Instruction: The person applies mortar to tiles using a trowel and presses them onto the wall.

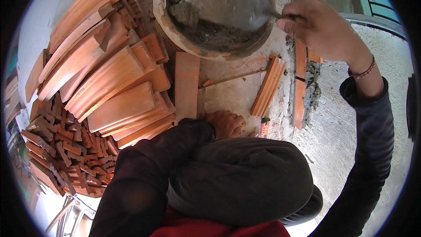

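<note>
My right hand (313,26) grips the handle of a trowel (228,6), its broad grey blade slightly blurred. The blade lies over a round bucket (161,6) with a mortar-smeared rim. Wet grey mortar (219,39) coats the inside and sits against the blade's left end. My left hand (224,123) is low beside my knee, fingers curled in, with no object showing in it; the knee hides part of it. Close by stand a flat orange clay tile (187,83) and a grooved clay piece (268,87).
Stacked clay pieces (118,79) fill the left, with broken-looking ends piled below (74,149). Right of the bucket, a row of clay pieces (300,98) is set in mortar along the floor. A red tool (265,128) lies partly behind my knee. Rough pale concrete (333,101) extends rightward.
</note>
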Demonstrator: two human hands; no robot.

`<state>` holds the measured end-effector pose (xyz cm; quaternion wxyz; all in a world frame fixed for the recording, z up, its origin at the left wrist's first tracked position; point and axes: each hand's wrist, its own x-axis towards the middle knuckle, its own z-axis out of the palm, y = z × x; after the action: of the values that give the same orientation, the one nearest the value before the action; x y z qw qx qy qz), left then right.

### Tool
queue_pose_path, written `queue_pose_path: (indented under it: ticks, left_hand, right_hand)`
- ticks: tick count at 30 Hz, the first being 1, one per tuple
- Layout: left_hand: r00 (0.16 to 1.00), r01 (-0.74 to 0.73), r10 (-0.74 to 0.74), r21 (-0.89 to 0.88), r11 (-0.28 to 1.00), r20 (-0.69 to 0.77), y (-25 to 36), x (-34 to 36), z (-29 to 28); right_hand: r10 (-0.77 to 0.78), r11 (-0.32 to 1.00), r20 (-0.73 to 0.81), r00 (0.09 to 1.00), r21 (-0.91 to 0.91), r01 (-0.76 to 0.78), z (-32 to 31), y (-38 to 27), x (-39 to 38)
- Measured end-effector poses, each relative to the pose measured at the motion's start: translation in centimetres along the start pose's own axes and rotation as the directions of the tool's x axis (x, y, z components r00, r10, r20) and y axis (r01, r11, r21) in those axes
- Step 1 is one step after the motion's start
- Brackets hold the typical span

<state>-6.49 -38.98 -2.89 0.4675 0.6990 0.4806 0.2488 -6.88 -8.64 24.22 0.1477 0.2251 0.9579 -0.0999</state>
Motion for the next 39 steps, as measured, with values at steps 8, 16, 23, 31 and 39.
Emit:
queue_pose_path:
  ticks: [8,16,23,31,39]
  left_hand:
    - [1.0,0.015,-0.014,-0.016,1.0,0.011,0.3,-0.1,-0.9]
    - [0.998,0.045,-0.044,-0.028,0.999,0.055,0.1,0.0,-0.5]
    - [1.0,0.015,-0.015,-0.007,1.0,0.005,-0.1,-0.1,0.2]
    - [1.0,0.01,-0.011,-0.017,1.0,-0.005,-0.2,0.0,0.3]
    - [0.999,0.032,-0.032,0.007,0.999,0.015,0.1,0.0,0.0]
  right_hand:
    - [-0.077,0.908,-0.158,0.984,-0.418,0.004,2.7,-4.3,-0.1]
    - [-0.035,0.97,-0.153,0.988,-0.244,-0.003,-1.0,-2.3,-1.5]
    - [0.065,0.946,-0.061,0.996,-0.314,-0.081,-0.5,-3.1,-0.9]
    - [0.03,0.965,0.019,0.999,-0.261,-0.024,-0.4,-3.7,0.3]
    - [0.103,0.978,0.384,0.918,0.13,-0.164,1.9,-1.0,2.3]
